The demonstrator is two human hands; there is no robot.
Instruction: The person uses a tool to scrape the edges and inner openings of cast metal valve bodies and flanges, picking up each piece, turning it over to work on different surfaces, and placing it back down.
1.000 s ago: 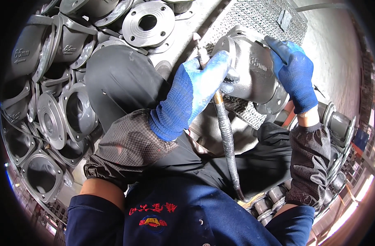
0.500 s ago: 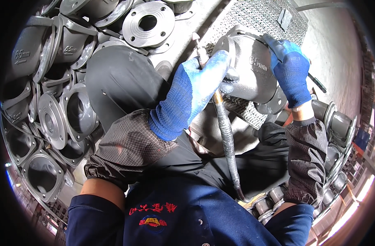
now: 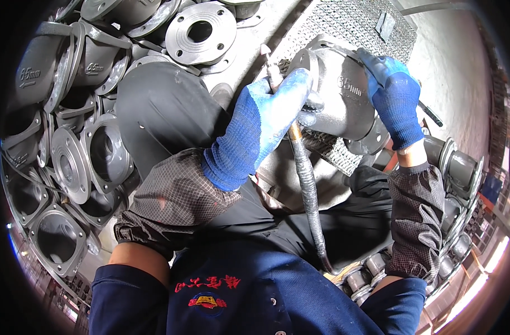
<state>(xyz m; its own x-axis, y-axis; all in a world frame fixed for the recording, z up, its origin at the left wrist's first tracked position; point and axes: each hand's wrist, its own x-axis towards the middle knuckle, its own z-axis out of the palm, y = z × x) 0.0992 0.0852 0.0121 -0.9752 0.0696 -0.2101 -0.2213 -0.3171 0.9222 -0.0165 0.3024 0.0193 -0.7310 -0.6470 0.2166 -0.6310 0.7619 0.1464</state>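
My left hand [image 3: 278, 106], in a blue coated glove, is closed around a slim handheld grinder [image 3: 273, 73]. Its pale conical tip points up and away, beside the near flange of a grey flanged metal casting [image 3: 344, 89]. A tape-wrapped hose [image 3: 307, 184] runs down from the grinder between my legs. The casting lies tilted on its side, with raised lettering on its body. My right hand [image 3: 391, 92], gloved alike, grips the casting's right flange, fingers over the upper edge. The left fingertips are partly hidden behind the tool, close to the casting.
The casting rests on a textured metal plate [image 3: 338, 22], where a small grey metal piece [image 3: 385, 26] also lies. Several similar flanged castings [image 3: 107, 145] are piled on the left. More castings [image 3: 453, 162] stand at the right. A dark rod [image 3: 431, 114] lies beyond my right wrist.
The casting and my right hand have shifted very slightly to the left. My left hand keeps its hold on the grinder, almost still.
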